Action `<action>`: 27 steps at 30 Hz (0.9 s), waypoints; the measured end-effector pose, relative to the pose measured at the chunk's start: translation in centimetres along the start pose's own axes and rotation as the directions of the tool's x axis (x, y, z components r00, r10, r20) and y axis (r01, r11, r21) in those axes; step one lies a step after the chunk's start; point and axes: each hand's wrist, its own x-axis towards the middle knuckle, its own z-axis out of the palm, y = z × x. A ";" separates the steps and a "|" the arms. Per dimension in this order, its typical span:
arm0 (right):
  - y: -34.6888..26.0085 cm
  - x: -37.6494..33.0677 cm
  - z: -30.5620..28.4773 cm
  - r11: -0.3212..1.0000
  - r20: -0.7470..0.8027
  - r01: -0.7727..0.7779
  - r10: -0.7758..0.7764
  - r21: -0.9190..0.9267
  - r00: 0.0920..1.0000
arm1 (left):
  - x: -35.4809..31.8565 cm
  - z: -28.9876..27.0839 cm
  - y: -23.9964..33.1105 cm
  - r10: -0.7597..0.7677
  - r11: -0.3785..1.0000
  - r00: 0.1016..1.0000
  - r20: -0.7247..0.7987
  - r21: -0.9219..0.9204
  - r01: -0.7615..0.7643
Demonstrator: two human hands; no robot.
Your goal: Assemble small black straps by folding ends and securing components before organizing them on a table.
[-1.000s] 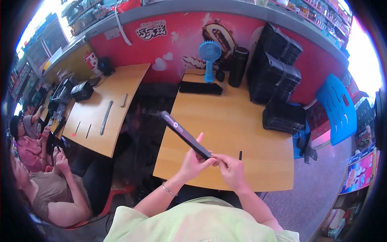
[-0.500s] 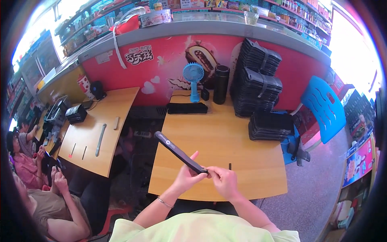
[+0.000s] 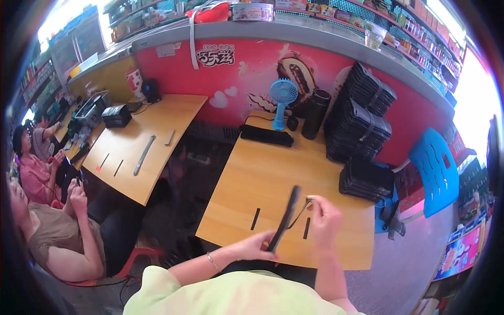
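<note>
My left hand [image 3: 255, 245] is closed around the lower end of a long, flat black case [image 3: 286, 216], held up on edge above the near part of the wooden table. A thin dark strap [image 3: 298, 216] runs from the case to my right hand [image 3: 326, 216]. The fingertips of that hand pinch the strap's end, beside a small light-coloured bit. Two short black strips, one on the left [image 3: 255, 219] and one on the right [image 3: 306, 229], lie on the tabletop beneath. Which face of the case is toward me cannot be made out.
Stacked black folded cases [image 3: 362, 126] rise at the table's back right, with a lower pile [image 3: 367, 179] in front. A blue fan [image 3: 282, 94], a black bottle [image 3: 316, 114] and a black pouch [image 3: 266, 135] stand behind. Co-workers sit left by another table [image 3: 184, 113].
The case has swung from a leftward slant to nearly upright. My right hand has moved right and up, drawing out the strap. The whole view has turned left.
</note>
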 end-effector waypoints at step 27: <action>-2.0 -2.2 -5.3 0.979 0.327 -0.188 0.204 -0.080 0.923 | -3.5 -5.0 -0.2 -0.166 0.873 0.846 -0.507 -0.475 -0.113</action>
